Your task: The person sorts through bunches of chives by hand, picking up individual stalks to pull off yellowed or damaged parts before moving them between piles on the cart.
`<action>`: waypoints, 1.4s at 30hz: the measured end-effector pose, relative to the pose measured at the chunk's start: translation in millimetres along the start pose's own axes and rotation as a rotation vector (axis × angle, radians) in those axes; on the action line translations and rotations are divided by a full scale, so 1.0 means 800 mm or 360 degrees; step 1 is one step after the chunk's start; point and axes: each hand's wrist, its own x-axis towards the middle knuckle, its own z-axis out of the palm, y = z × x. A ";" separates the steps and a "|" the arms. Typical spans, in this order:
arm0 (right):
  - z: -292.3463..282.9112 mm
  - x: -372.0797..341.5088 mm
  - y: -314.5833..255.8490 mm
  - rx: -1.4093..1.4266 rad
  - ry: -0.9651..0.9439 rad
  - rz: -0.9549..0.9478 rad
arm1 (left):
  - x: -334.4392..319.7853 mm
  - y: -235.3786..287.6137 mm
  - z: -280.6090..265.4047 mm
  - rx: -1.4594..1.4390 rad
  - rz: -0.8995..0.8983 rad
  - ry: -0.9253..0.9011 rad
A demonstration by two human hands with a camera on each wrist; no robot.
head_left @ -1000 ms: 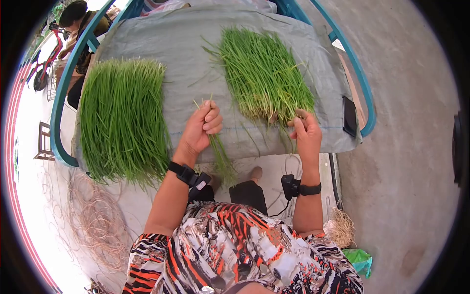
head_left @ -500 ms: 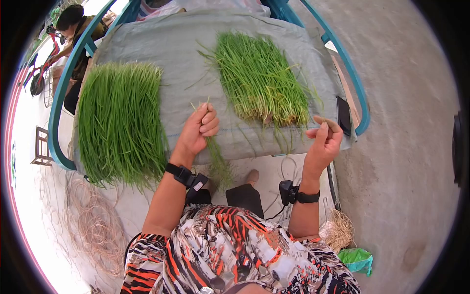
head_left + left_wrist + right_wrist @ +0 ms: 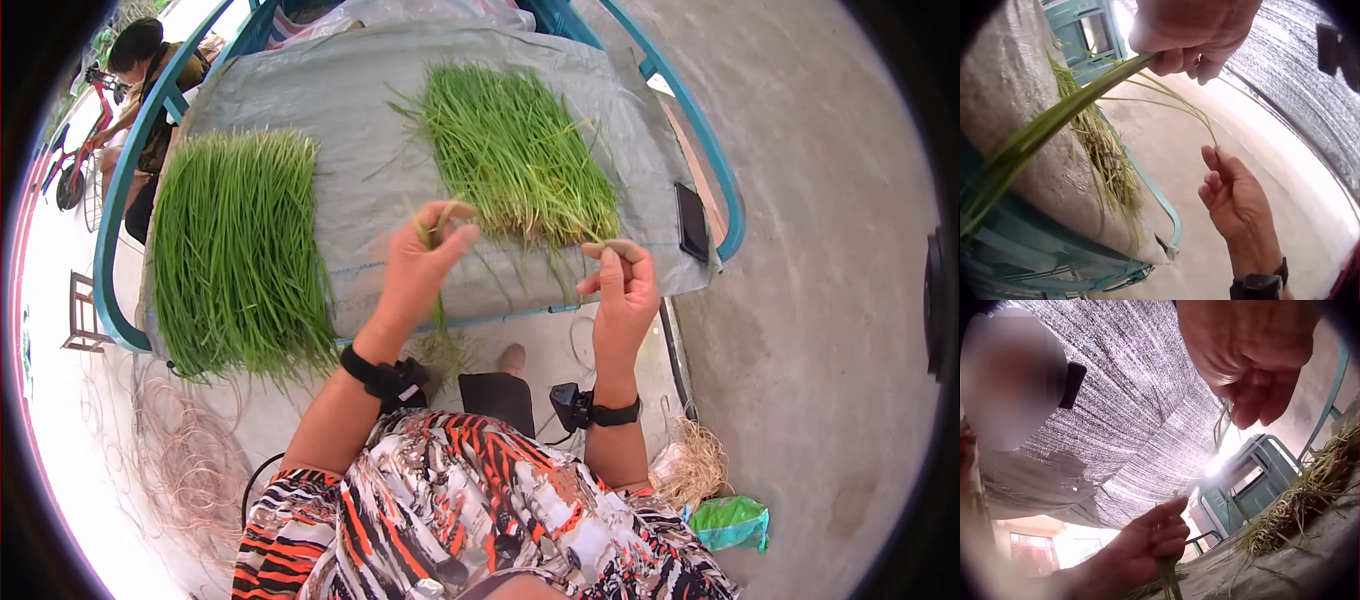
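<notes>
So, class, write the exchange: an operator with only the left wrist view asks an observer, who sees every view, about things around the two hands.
Operator: I see the left hand gripping green stalks, the right hand pinching thin strands, and one pile. Is there another pile?

Observer: Yes. The head view shows a second pile at the left side of the grey sheet.

Operator: Is anyone else nearby?

Observer: Yes, the head view shows another person at its upper left, partly behind the blue rail.
</notes>
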 end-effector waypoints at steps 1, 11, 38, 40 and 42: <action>0.004 -0.004 0.000 -0.0025 -0.0017 0.0005 | -0.001 0.007 0.012 0.0265 0.0240 -0.0028; 0.037 -0.039 0.000 -0.0174 -0.0130 -0.0140 | -0.011 -0.004 0.040 0.1034 0.1134 -0.0076; 0.026 -0.023 0.038 0.1357 -0.1090 0.1286 | 0.054 -0.019 -0.033 -0.1056 -0.0499 -0.0238; 0.022 -0.031 0.044 0.1407 -0.1054 0.1353 | 0.062 -0.036 -0.047 -0.1151 -0.0485 -0.0202; 0.020 -0.039 0.051 0.1424 -0.1045 0.1400 | 0.069 -0.052 -0.061 -0.1255 -0.0469 -0.0165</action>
